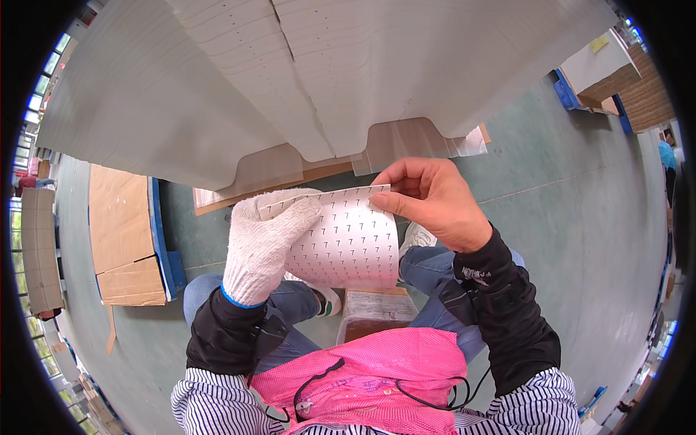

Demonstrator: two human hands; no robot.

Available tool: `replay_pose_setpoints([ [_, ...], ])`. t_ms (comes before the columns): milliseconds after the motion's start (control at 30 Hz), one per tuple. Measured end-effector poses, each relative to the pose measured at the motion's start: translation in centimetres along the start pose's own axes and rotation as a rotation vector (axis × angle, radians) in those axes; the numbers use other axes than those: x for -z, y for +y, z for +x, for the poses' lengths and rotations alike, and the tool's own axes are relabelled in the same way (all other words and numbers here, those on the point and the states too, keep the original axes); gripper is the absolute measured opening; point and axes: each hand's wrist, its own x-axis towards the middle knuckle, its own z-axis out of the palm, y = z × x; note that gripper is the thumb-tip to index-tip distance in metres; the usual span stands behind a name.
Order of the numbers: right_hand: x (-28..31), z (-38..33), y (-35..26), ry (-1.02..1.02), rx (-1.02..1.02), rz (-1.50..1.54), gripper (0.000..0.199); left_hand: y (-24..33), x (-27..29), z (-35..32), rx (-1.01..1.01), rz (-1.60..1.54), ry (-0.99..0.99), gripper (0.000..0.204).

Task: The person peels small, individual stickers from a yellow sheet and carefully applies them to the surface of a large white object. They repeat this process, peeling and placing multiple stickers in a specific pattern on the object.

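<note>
A white sheet (pixel 348 239) printed with rows of small repeated dark marks hangs in a curve between my hands, above my lap. My left hand (pixel 267 235), in a white knitted glove with a blue cuff edge, is closed on the sheet's left end. With thumb and bent fingers, my bare right hand (pixel 435 203) pinches its upper right corner. Just beyond the hands rises a tall stack of pale boards (pixel 290 87) with notched lower edges. The sheet's back side is mostly hidden.
Cardboard-topped blue pallet (pixel 130 239) on the left; more boards on a blue pallet (pixel 602 80) at the far right. Flat cardboard and clear film (pixel 406 145) lie under the stack. Below the sheet, between my legs, is a tape-wrapped box (pixel 377 308). The floor (pixel 573 217) is green.
</note>
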Motion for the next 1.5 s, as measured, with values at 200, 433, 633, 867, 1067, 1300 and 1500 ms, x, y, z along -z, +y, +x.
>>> replay_pose_setpoints([
  [200,0.2,-0.1,0.0,-0.006,-0.023,-0.016,0.020,0.0,-0.2,0.0,-0.054,0.064,0.022,0.026],
  [433,0.7,-0.1,0.0,-0.010,-0.027,-0.112,0.023,0.1,-0.5,0.0,-0.011,0.062,-0.006,0.027],
  [633,2.4,0.1,-1.0,0.030,-0.010,-0.121,0.022,0.6,0.0,0.2,-0.022,-0.051,-0.012,0.030],
  [867,0.6,0.7,-0.5,0.348,0.501,-0.650,0.019,-0.1,-1.0,0.0,0.007,0.075,-0.031,0.031],
  [1067,-2.2,0.9,0.1,0.121,0.725,-0.715,0.019,-1.3,-1.9,-0.5,-0.051,0.208,-0.108,0.029],
  [1300,-2.7,1.0,0.3,0.123,0.804,-0.807,0.014,-1.3,-2.2,-0.4,-0.020,0.216,-0.119,0.027],
  [1500,-2.8,0.9,0.9,0.254,1.026,-1.025,0.014,-1.4,-2.8,0.0,0.017,0.138,-0.124,0.027],
])
